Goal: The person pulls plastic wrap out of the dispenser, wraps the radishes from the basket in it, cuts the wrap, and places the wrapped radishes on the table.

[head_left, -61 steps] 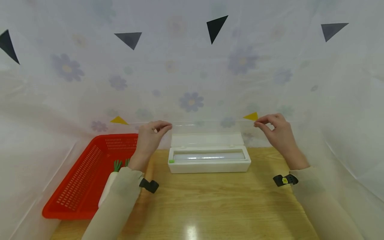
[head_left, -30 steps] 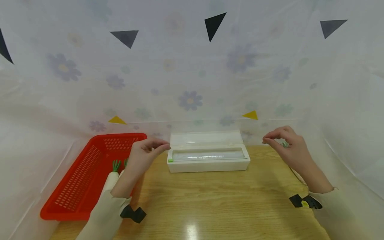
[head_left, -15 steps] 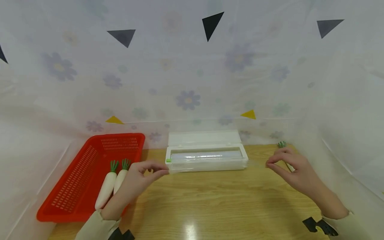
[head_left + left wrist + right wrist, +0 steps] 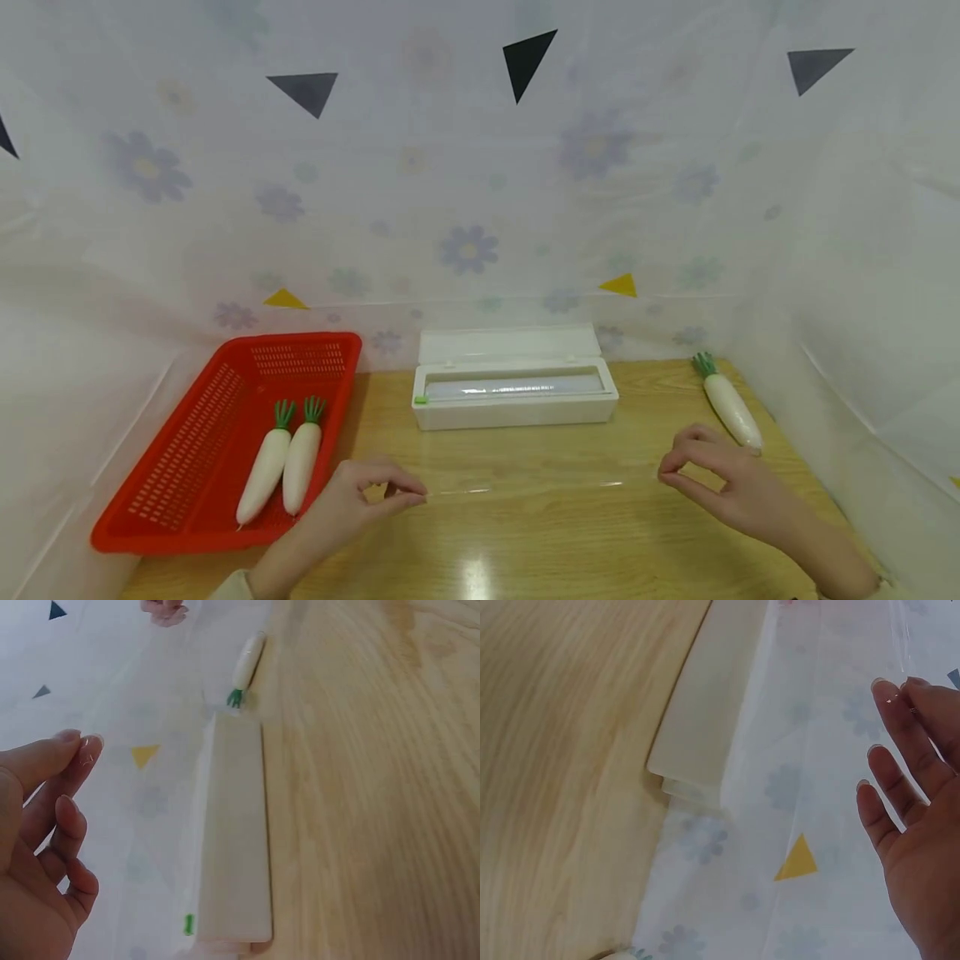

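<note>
My left hand (image 4: 367,500) and right hand (image 4: 727,483) each pinch a corner of clear cling film (image 4: 468,491) between thumb and forefinger. The film spans the gap between them, low over the table in front of a white cling film box (image 4: 517,414). Glints mark its near edge. The box's lid (image 4: 510,343) stands up at the back, and a film roll (image 4: 517,387) lies inside. A small green slider (image 4: 422,400) sits at its left end. In the wrist views, transparent film shows at the fingertips of the left hand (image 4: 52,802) and right hand (image 4: 922,765).
On the left, a red perforated basket (image 4: 135,540) holds two white radishes (image 4: 264,477) with green tops. Another radish (image 4: 733,412), shiny on its surface, lies at the table's right, just beyond my right hand. A white flowered sheet (image 4: 465,200) rises behind the table.
Both hands have come down and toward me from above the box, drawing the cling film out over the table. The radish on the right has come into view; the box and basket stay put.
</note>
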`<state>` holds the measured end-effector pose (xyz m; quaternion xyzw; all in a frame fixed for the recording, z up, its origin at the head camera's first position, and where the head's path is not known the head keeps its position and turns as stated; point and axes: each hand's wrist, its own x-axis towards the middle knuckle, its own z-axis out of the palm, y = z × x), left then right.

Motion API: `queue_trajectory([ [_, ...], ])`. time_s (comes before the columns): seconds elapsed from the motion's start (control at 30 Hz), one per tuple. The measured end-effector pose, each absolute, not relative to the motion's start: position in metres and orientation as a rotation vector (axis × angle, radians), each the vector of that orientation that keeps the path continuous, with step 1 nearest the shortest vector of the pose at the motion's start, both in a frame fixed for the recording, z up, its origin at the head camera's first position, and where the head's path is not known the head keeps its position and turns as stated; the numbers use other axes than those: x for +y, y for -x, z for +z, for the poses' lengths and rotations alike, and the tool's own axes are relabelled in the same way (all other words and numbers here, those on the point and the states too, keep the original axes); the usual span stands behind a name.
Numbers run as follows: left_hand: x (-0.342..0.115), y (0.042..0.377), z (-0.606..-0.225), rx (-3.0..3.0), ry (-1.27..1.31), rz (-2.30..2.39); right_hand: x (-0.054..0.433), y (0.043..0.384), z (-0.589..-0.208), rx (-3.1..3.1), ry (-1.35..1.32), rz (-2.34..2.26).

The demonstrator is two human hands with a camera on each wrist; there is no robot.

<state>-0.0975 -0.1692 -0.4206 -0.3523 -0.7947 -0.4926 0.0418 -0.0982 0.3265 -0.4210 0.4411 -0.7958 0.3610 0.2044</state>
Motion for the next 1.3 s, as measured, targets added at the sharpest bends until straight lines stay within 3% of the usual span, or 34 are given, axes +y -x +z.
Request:
queue_trajectory([
  [0.4, -0.167, 0.087, -0.480, -2.515, 1.229, -1.273, 0.331, 0.090, -0.487, -2.371, -1.359, 0.976],
  [0.63, -0.166, 0.088, -0.511, -2.406, 1.386, -0.965, 0.328, 0.090, -0.507, -2.381, -1.407, 0.820],
  [1.3, -0.159, 0.085, -0.523, -2.512, 1.410, -0.505, 0.318, 0.078, -0.517, -2.466, -1.374, 0.429],
])
